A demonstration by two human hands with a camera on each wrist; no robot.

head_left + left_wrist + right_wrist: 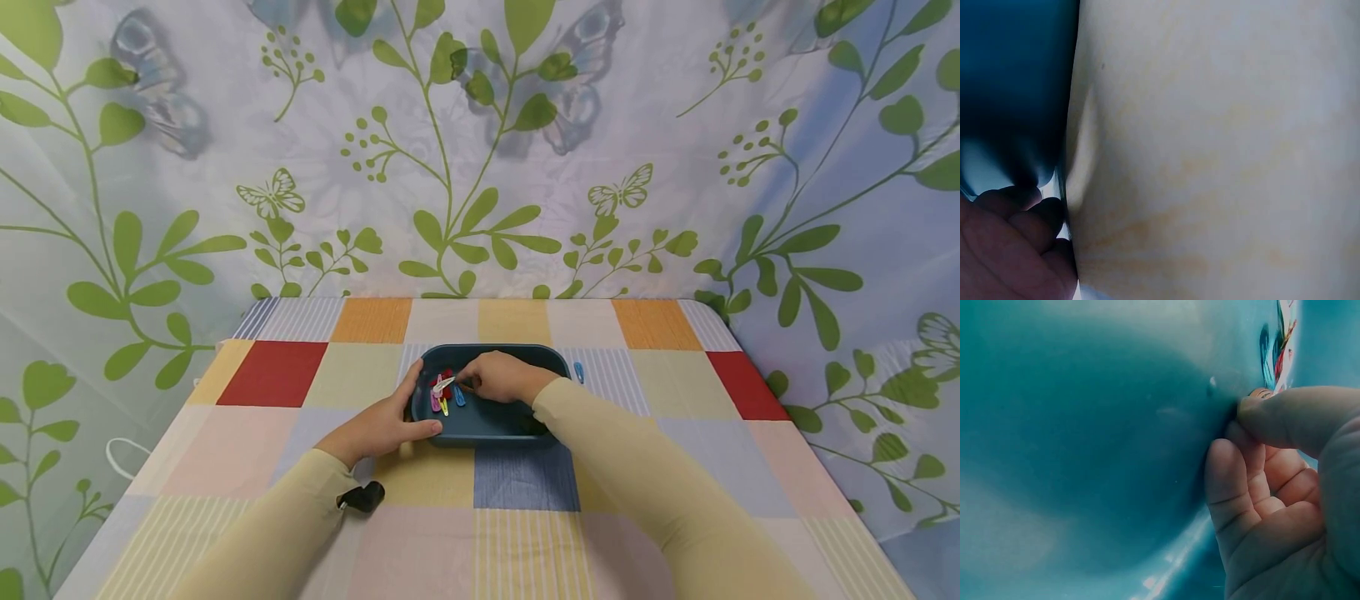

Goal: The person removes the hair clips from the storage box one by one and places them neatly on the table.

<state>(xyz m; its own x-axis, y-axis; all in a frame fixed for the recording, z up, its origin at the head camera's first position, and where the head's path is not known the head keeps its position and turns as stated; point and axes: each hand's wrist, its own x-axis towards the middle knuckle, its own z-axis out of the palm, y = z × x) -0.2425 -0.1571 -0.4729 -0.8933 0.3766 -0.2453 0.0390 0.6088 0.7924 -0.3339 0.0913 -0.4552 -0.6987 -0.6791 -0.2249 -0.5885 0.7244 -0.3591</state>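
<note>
A dark blue rectangular tray (517, 421) lies on the patchwork cloth. My left hand (382, 429) rests against its left end, fingers extended along the side and thumb at the front corner. Inside, my right hand (498, 377) pinches a white snap hair clip (444, 383) between thumb and index finger; the pinched end is hidden in the right wrist view. Below that clip lie a red hair clip (448, 392), a pink hair clip (435, 402), a yellow hair clip (444, 407) and a blue hair clip (459, 397), bunched in the tray's left half.
Another blue hair clip (579, 372) lies on the cloth just beyond the tray's right end. The patchwork tablecloth (292, 525) covers the table. A leaf-patterned curtain (480, 167) hangs behind, and a white cable loop (120, 457) shows off the left edge.
</note>
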